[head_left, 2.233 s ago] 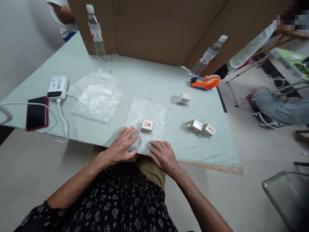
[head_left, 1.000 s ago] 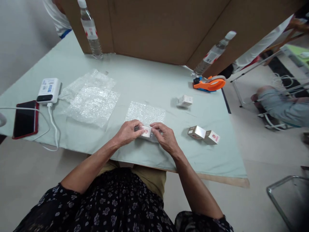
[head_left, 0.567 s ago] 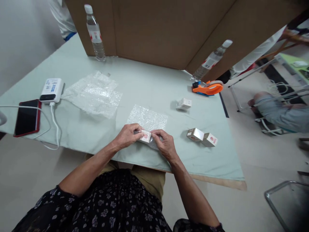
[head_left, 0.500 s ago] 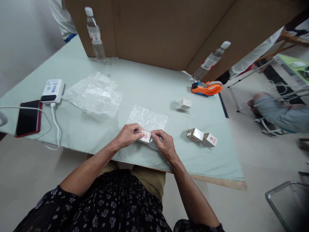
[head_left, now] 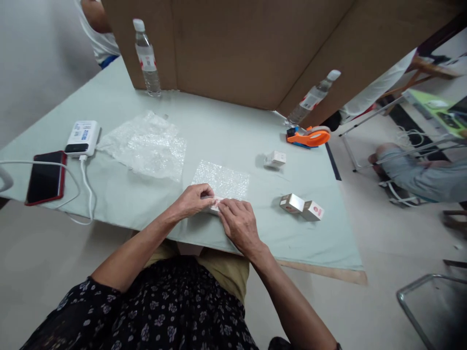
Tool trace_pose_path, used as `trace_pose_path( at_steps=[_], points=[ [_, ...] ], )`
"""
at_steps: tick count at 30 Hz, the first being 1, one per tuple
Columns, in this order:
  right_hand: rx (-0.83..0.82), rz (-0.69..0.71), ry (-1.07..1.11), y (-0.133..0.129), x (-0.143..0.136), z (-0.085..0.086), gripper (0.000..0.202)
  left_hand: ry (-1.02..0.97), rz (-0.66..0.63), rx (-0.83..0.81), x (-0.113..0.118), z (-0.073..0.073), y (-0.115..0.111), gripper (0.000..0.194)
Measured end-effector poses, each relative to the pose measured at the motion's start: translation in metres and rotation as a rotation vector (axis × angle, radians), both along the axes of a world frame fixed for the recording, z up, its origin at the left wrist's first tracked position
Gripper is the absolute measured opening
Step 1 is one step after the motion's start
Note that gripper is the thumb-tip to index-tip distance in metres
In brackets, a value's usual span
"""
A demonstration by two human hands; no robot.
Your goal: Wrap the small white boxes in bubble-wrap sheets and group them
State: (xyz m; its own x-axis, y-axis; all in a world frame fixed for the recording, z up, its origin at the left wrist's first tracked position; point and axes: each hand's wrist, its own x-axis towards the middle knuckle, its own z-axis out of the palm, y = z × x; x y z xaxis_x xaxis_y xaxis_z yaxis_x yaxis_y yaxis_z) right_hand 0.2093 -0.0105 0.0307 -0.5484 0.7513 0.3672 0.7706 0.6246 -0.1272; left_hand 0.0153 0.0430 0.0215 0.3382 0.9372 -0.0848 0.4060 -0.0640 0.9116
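Two hands [head_left: 241, 223], four small boxes [head_left: 313, 211]

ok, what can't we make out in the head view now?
All head view:
Held box: mostly covered by left hand and right hand.
Whether bubble wrap encloses it: hidden by both hands.
Print on rightmost box: too small.
Person at left: mostly behind cardboard panel.
Seated person: cut off by right edge.

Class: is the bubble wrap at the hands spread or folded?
Partly folded, apparently: the bubble wrap lies flat beyond the small box, none spreads nearer; left hand and right hand hide the rest.
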Motion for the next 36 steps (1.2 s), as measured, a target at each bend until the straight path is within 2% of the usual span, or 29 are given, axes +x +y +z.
trace_pose_path(
  at_steps=[3,7,11,15,18,21,28,31,36],
  points=[
    [-0.035,-0.007,-0.08,0.003,-0.002,-0.001,0.022,0.058,0.063,0.039,-0.017,0.0,-0.007,0.011],
    [-0.032,-0.023,-0.205,0.005,-0.004,0.003,0.028,0.261,0.224,0.042,-0.033,-0.004,-0.019,0.015],
    [-0.02,-0.001,-0.275,0.01,-0.01,0.008,0.026,0.443,0.378,0.134,-0.037,-0.009,-0.025,0.037],
    [-0.022,0.023,-0.324,0.015,-0.013,0.014,0.021,0.455,0.327,0.037,-0.036,-0.009,-0.02,0.045],
    [-0.025,0.036,-0.354,0.018,-0.014,0.016,0.017,0.418,0.301,-0.042,-0.029,-0.008,-0.013,0.032],
    [-0.036,0.052,-0.359,0.022,-0.015,0.017,0.014,0.287,0.304,-0.089,-0.019,-0.008,-0.01,0.016],
    [-0.046,0.088,-0.364,0.024,-0.016,0.017,0.011,-0.172,0.377,-0.298,0.003,-0.004,-0.016,0.014],
    [-0.034,0.074,-0.345,0.023,-0.015,0.015,0.01,-0.242,0.394,-0.351,0.007,-0.002,-0.016,0.015],
    [-0.087,0.053,-0.272,0.02,-0.013,0.013,0.013,-0.289,0.386,-0.342,0.014,0.002,-0.016,0.015]
  ],
)
